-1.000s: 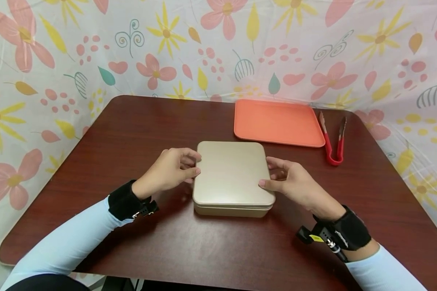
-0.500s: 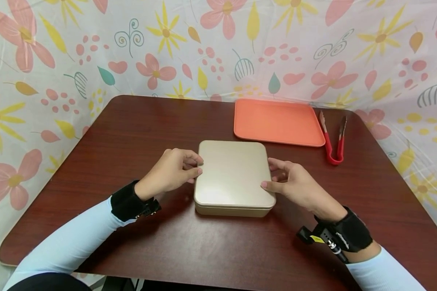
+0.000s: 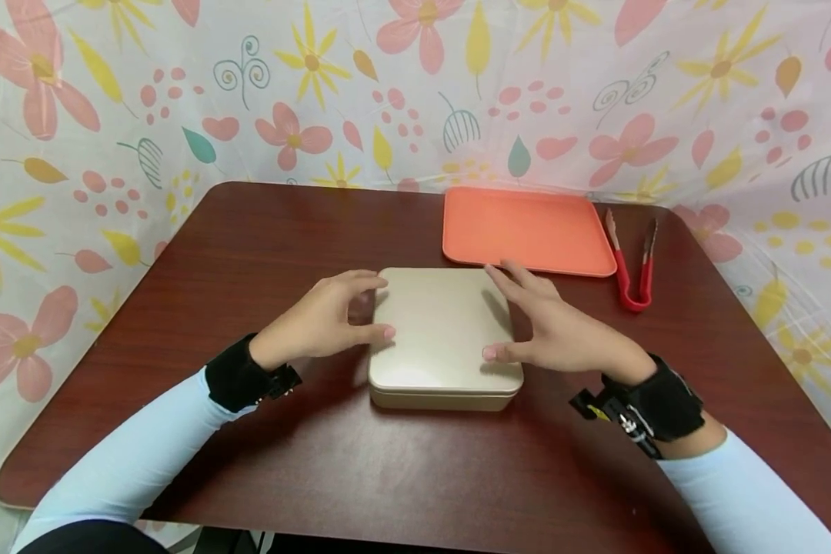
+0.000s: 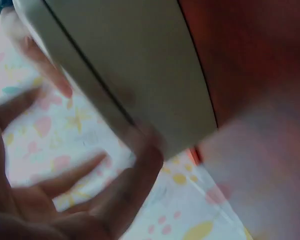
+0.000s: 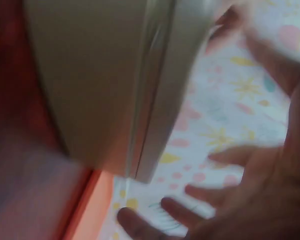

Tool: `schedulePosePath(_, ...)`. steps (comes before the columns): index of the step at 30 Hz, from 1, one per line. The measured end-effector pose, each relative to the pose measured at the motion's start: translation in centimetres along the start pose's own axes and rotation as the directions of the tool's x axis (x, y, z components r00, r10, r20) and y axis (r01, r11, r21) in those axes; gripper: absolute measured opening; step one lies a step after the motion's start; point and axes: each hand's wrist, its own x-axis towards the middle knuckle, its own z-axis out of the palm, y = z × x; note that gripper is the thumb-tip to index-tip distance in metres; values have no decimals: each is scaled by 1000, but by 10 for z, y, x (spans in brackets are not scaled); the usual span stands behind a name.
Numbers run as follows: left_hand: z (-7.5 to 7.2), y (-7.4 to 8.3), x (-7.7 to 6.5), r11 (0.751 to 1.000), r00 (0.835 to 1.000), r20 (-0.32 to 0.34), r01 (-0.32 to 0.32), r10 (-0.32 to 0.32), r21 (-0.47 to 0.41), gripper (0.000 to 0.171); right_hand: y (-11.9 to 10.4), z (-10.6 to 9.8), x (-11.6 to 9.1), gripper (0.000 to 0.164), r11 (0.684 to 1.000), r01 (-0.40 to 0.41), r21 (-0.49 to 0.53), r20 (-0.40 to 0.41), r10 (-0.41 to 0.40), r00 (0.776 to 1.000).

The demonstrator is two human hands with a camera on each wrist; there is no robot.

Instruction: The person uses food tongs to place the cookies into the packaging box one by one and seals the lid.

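Observation:
A square, pale gold tin box (image 3: 443, 331) with its lid on sits on the dark wooden table, near the middle. At its left edge is my left hand (image 3: 325, 314), thumb and fingers spread apart around the side; in the left wrist view one finger (image 4: 145, 150) appears at the box's corner, blurred. My right hand (image 3: 554, 323) hovers at the right edge, fingers straight and spread over the lid, casting a shadow on it. The right wrist view has those fingers (image 5: 180, 212) apart from the box wall (image 5: 90, 90).
Behind the box, an orange tray (image 3: 526, 231) lies at the table's back edge. Red-handled tongs (image 3: 633, 269) rest beside its right end, spread apart. A floral cloth (image 3: 415, 92) hangs behind the table (image 3: 284, 231).
My right hand has lifted off the box's side and spread its fingers, moving up and left over the lid. My left hand's thumb and fingers have opened wider. The box stays put.

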Motion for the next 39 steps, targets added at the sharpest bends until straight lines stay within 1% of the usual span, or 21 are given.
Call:
schedulePosePath(2, -4, -5, 4, 998, 996, 80, -53, 50, 36, 95, 2, -3, 8, 125, 999, 40, -17, 74, -39, 997)
schedulePosePath(3, -6, -8, 6, 997, 989, 132, -69, 63, 46, 105, 3, -3, 12, 129, 999, 50, -20, 112, -47, 993)
schedulePosePath(5, -8, -13, 10, 995, 970, 229, -94, 82, 42, 119, 6, -3, 17, 135, 998, 61, -27, 175, -56, 983)
schedulePosePath(7, -10, -16, 12, 994, 949, 305, -99, 81, 45, 129, 8, -1, 20, 138, 998, 54, -41, 217, -44, 975)
schedulePosePath(9, -12, -18, 14, 993, 936, 344, -99, 72, 60, 133, 9, 0, 21, 139, 996, 47, -71, 231, -30, 972)
schedulePosePath(11, -13, -19, 16, 992, 931, 360, -100, 68, 71, 134, 10, 0, 22, 139, 994, 37, -101, 236, -12, 972)
schedulePosePath(15, -14, -19, 18, 990, 926, 373, -107, 63, 96, 133, 9, -2, 23, 140, 991, 30, -134, 239, 3, 971)
schedulePosePath(21, -11, -20, 18, 990, 924, 380, -95, 48, 105, 132, 10, -3, 23, 139, 989, 43, -141, 242, -8, 970)
schedulePosePath(28, -10, -17, 20, 986, 913, 405, -101, 38, 135, 131, 11, -2, 20, 139, 974, 54, -222, 223, -4, 975)
schedulePosePath(32, -11, -14, 21, 986, 904, 427, -74, 3, 151, 131, 10, -3, 20, 140, 973, 41, -227, 225, 12, 974)
schedulePosePath(36, -11, -12, 20, 984, 890, 455, -53, -32, 172, 131, 9, -2, 22, 140, 977, 30, -213, 257, 26, 966)
schedulePosePath(39, -12, -12, 19, 982, 886, 462, -47, -44, 184, 130, 8, -1, 24, 140, 978, 29, -204, 274, 29, 961)
